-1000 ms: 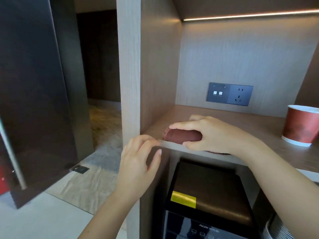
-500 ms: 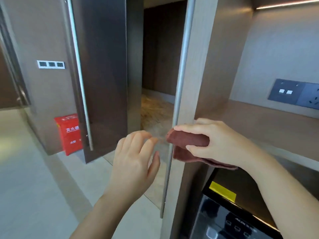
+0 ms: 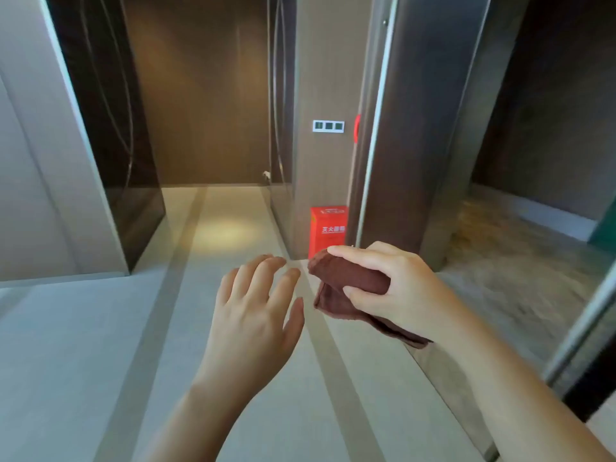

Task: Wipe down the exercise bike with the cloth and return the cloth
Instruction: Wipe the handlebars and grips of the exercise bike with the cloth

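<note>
At centre right the right hand [image 3: 396, 291] is pinching the folded dark-red cloth [image 3: 346, 283] between thumb and fingers, likely bunching it for carrying, while the left hand [image 3: 256, 315] is hovering just beside it, fingers loosely spread, holding nothing; no bike is showing

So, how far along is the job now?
Done: the cloth is in the grip of the right hand. In hand: carrying it; the left hand is open and empty. Left: no bike is in view, so wiping and returning the cloth seem yet to come.
</note>
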A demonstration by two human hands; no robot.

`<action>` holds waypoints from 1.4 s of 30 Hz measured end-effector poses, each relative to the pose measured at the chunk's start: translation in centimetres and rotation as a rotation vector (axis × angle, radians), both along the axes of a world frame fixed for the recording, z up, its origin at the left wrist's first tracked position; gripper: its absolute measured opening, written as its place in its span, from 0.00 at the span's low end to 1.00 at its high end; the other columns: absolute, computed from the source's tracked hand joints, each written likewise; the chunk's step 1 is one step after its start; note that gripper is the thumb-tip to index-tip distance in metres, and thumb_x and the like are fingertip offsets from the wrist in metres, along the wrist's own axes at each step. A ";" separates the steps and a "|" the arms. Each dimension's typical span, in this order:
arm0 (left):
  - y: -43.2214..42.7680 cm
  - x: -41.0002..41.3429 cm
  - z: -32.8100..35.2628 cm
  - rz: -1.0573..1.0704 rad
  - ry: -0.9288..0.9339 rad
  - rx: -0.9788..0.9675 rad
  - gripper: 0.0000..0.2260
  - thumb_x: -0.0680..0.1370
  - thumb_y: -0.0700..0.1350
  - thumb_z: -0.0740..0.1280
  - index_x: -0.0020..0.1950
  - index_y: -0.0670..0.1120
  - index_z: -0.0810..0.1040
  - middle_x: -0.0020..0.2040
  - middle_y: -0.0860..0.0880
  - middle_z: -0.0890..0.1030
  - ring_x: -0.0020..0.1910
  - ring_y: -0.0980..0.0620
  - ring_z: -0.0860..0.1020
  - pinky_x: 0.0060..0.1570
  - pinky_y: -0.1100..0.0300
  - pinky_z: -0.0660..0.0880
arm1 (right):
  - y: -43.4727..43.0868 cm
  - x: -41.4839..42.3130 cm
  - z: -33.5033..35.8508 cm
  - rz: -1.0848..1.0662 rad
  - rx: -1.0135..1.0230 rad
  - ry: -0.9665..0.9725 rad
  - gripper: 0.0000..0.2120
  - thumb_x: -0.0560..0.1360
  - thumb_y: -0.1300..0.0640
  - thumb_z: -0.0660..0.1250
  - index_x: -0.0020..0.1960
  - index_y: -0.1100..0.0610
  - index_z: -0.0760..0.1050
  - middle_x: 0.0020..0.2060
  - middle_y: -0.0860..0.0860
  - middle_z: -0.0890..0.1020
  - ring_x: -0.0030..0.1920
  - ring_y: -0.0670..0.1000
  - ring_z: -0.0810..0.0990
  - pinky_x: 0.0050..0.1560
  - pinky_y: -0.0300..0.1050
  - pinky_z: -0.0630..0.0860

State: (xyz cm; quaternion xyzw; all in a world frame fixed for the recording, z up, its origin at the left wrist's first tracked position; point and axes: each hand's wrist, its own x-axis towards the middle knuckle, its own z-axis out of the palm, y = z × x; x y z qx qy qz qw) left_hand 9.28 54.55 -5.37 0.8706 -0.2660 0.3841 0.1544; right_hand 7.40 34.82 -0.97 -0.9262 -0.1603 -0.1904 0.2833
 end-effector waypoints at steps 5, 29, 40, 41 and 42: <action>15.5 -0.1 -1.5 0.244 0.044 -0.022 0.12 0.72 0.45 0.63 0.52 0.41 0.77 0.52 0.42 0.79 0.53 0.41 0.76 0.52 0.47 0.72 | 15.4 4.6 -2.1 0.206 0.074 -0.004 0.23 0.70 0.53 0.67 0.61 0.33 0.69 0.43 0.41 0.75 0.44 0.40 0.74 0.46 0.35 0.70; 61.1 0.4 -6.1 1.120 0.121 -0.036 0.13 0.69 0.42 0.70 0.52 0.41 0.78 0.53 0.42 0.80 0.55 0.40 0.76 0.54 0.46 0.71 | 70.6 18.1 -8.7 0.961 0.235 0.039 0.24 0.70 0.54 0.67 0.64 0.39 0.70 0.43 0.48 0.75 0.45 0.44 0.75 0.46 0.25 0.69; 78.7 5.4 -5.2 1.377 0.110 -0.058 0.13 0.69 0.42 0.70 0.52 0.41 0.78 0.52 0.41 0.80 0.55 0.39 0.76 0.56 0.45 0.70 | 91.5 24.1 -8.4 1.153 0.168 0.089 0.25 0.68 0.47 0.64 0.65 0.38 0.68 0.43 0.42 0.72 0.44 0.42 0.74 0.43 0.24 0.70; 80.5 5.4 -5.5 1.396 0.111 -0.074 0.13 0.69 0.42 0.70 0.52 0.41 0.78 0.52 0.41 0.80 0.55 0.39 0.76 0.55 0.44 0.70 | 93.6 24.2 -8.6 1.170 0.162 0.102 0.25 0.68 0.47 0.64 0.65 0.37 0.68 0.43 0.43 0.72 0.45 0.42 0.75 0.42 0.25 0.70; 82.4 5.5 -5.8 1.410 0.114 -0.088 0.13 0.69 0.41 0.71 0.52 0.41 0.78 0.52 0.41 0.80 0.55 0.39 0.76 0.55 0.44 0.70 | 95.7 24.4 -8.8 1.182 0.160 0.111 0.25 0.68 0.47 0.64 0.65 0.36 0.68 0.43 0.43 0.73 0.44 0.42 0.75 0.42 0.27 0.71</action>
